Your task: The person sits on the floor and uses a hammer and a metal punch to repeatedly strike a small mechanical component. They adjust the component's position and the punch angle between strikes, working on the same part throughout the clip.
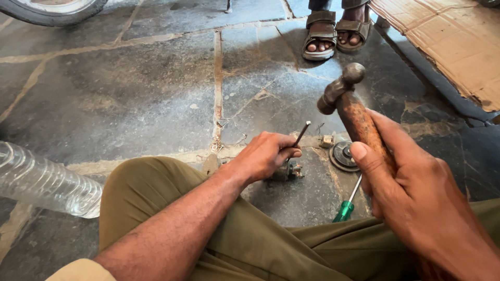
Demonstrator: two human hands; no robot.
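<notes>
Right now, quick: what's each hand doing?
Left hand: closed, holding a thin metal rod upright on a small metal part.
Right hand: closed around the hammer, raised.

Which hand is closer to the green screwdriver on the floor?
Right. The right hand, gripping the hammer, sits just beside the green screwdriver. The left hand, holding a thin metal rod, is farther off to its left.

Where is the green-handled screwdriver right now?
The green-handled screwdriver lies on the stone floor, just left of the right hand, below the round metal disc.
</notes>
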